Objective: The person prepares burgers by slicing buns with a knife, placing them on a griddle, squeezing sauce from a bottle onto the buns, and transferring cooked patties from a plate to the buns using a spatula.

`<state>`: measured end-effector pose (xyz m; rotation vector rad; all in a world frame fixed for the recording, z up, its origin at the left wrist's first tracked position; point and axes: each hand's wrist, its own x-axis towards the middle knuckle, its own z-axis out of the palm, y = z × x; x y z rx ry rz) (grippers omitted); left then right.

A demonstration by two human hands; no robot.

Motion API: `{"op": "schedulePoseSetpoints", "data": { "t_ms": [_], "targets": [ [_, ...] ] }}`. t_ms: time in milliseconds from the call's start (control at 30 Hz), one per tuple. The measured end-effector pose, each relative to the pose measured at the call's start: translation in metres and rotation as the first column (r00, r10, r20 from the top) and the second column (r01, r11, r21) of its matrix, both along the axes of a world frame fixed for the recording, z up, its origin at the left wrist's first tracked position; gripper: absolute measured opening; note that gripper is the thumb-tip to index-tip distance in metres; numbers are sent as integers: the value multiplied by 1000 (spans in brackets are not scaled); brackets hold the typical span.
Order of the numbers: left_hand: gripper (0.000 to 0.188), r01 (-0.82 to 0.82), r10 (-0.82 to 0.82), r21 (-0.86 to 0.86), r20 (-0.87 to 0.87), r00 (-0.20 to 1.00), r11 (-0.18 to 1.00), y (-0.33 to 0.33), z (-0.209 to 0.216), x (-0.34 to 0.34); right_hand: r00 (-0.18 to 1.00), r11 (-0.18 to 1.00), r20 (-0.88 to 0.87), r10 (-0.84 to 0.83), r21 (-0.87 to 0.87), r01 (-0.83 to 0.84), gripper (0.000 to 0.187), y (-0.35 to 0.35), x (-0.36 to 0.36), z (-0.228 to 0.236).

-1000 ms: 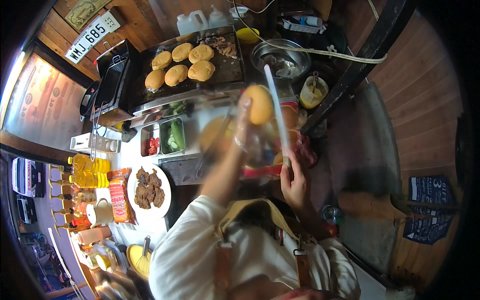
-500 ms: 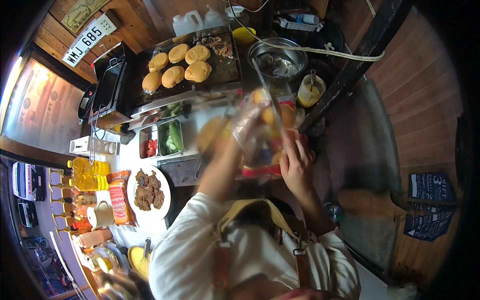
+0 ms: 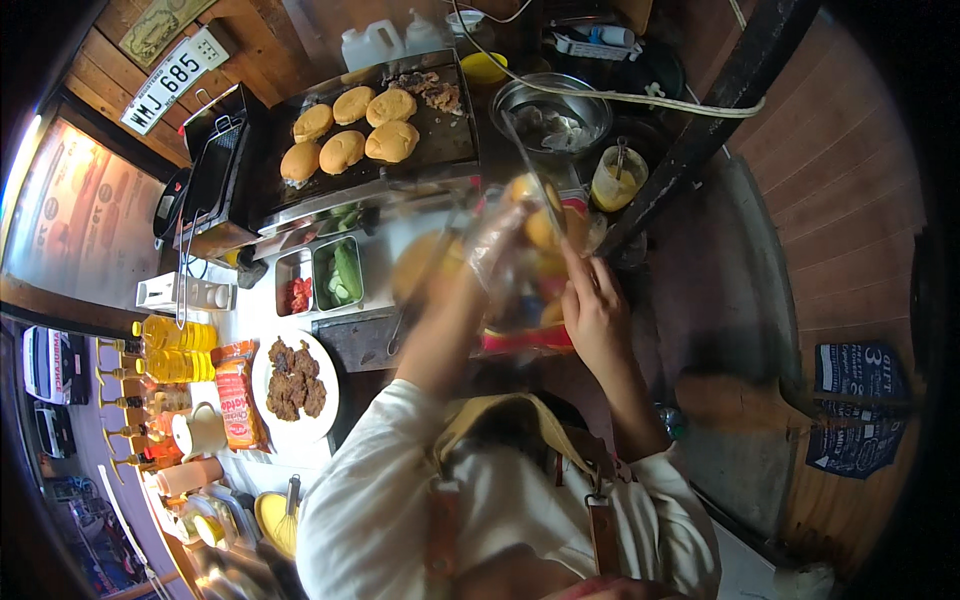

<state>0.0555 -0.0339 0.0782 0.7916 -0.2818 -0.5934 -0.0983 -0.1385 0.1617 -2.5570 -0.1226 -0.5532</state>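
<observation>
My left hand (image 3: pixel 488 255), in a clear plastic glove, grips a golden bun (image 3: pixel 540 228) over the counter; it is blurred by motion. My right hand (image 3: pixel 596 312) is just right of it and holds a long thin knife (image 3: pixel 528 172) whose blade slants up and away past the bun. Under both hands lies a clear bag with red trim (image 3: pixel 525 335) with more buns inside. Another blurred bun shape (image 3: pixel 418 265) shows left of my left wrist. Whether the blade is in the bun I cannot tell.
Beyond my hands a dark griddle (image 3: pixel 455 140) carries several buns (image 3: pixel 345 140) and chopped meat (image 3: pixel 430 90). A metal bowl (image 3: pixel 550 115) and a yellow sauce jar (image 3: pixel 615 180) stand right of it. Steel tubs (image 3: pixel 320 280) of vegetables, a patty plate (image 3: pixel 295 380) and oil bottles (image 3: pixel 175 335) lie left.
My left hand has come down from holding the bun high and now sits low against my right hand. The knife has tilted from nearly upright to slanting over the bun.
</observation>
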Motion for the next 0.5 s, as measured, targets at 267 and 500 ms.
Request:
{"op": "schedulePoseSetpoints", "data": {
  "t_ms": [267, 500],
  "targets": [
    [45, 55, -55, -5, -36, 998, 998, 7, 17, -9, 996, 996, 86, -1, -83, 8, 50, -8, -15, -14],
    [48, 79, -76, 52, -58, 995, 995, -6, 11, -1, 1000, 997, 19, -2, -78, 3, 50, -6, 11, -11]
  ]
}}
